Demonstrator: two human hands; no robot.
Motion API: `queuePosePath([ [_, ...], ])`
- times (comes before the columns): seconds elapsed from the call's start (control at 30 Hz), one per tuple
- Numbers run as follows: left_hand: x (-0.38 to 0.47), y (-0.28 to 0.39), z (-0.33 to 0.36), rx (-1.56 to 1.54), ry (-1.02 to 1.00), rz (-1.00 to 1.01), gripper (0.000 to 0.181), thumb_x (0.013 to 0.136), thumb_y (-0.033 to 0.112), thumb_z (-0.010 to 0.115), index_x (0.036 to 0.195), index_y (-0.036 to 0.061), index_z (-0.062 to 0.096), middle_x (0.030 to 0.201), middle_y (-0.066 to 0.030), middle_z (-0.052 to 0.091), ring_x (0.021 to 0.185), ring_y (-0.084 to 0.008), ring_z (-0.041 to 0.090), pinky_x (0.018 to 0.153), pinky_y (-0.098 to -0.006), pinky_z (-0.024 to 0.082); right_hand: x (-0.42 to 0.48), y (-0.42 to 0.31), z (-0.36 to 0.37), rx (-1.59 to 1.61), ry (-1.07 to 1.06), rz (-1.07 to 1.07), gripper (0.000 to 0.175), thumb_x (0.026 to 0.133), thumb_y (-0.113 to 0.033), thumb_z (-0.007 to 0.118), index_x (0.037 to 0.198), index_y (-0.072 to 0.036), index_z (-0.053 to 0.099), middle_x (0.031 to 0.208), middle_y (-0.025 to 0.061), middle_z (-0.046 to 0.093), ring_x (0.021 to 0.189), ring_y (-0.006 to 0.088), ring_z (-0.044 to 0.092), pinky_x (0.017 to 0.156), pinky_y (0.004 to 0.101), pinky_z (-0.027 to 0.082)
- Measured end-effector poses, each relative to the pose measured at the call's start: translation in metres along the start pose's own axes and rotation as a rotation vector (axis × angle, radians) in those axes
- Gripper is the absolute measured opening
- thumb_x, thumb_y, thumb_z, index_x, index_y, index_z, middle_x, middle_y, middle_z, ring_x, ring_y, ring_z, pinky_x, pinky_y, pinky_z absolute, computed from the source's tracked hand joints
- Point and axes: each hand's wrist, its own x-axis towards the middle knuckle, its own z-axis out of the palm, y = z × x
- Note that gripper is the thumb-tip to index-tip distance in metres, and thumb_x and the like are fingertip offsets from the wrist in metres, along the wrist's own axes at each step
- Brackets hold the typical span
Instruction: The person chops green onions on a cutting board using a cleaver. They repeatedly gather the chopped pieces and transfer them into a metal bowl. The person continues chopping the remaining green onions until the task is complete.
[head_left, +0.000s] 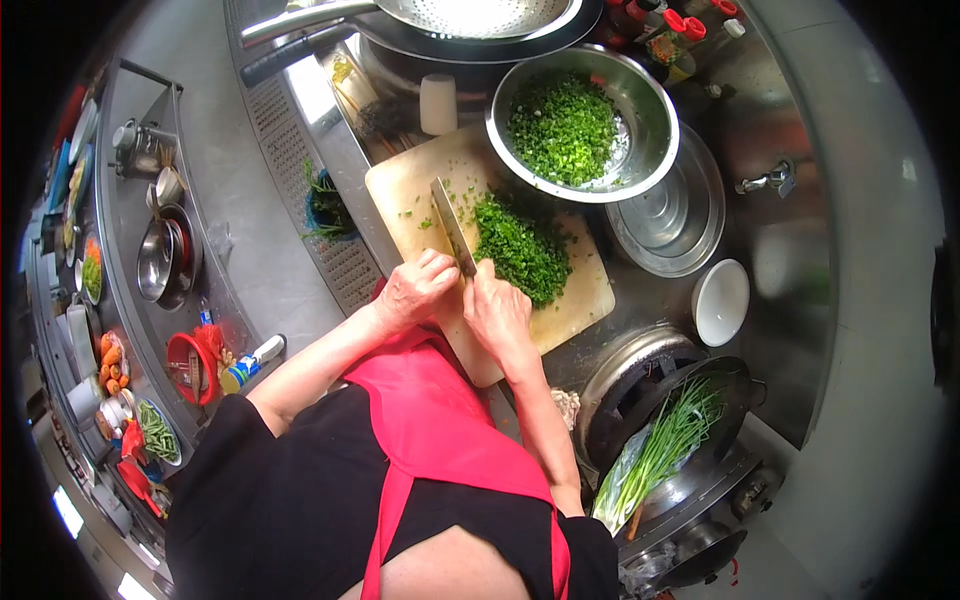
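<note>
My right hand (499, 304) is closed around the handle end of a cleaver (452, 225), whose blade points away from me over the cutting board (394, 176). My left hand (420, 289) is beside the near end of the blade, fingers curled; whether it grips anything is hidden. A heap of chopped green onions (525, 251) lies on the board to the right of the blade, with loose bits scattered about. Beyond the heap, a metal bowl (652, 161) with more chopped green onions overlaps the board's far corner.
A strainer (480, 15) rests over a dark pan at the top. On the right are a metal lid or basin (705, 217), a white bowl (721, 302), a burner (637, 360) and a wok holding whole green onions (660, 450). A white cup (438, 105) stands beyond the board.
</note>
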Motion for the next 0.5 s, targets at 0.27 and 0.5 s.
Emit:
queuePosePath([
  [0.27, 0.005, 0.003, 0.011, -0.073, 0.079, -0.023, 0.024, 0.073, -0.003, 0.063, 0.096, 0.0021, 0.062, 0.102, -0.0135, 0.063, 0.091, -0.0300, 0.064, 0.074, -0.0359, 0.056, -0.005, 0.013, -0.003, 0.152, -0.027, 0.140, 0.023, 0.097, -0.025, 0.054, 0.098, -0.003, 0.050, 0.072, 0.0251, 0.066, 0.071, 0.0431, 0.067, 0.064, 0.0529, 0.053],
  [0.5, 0.035, 0.012, 0.000, -0.271, 0.322, -0.319, 0.057, 0.071, -0.018, 0.049, 0.124, 0.0026, 0.058, 0.130, -0.0205, 0.052, 0.118, -0.0384, 0.058, 0.093, -0.0389, 0.055, -0.055, 0.026, -0.060, 0.709, 0.060, 0.412, 0.033, 0.094, -0.013, 0.058, 0.122, 0.003, 0.052, 0.067, 0.0144, 0.067, 0.048, 0.0243, 0.064, 0.048, 0.0380, 0.052],
])
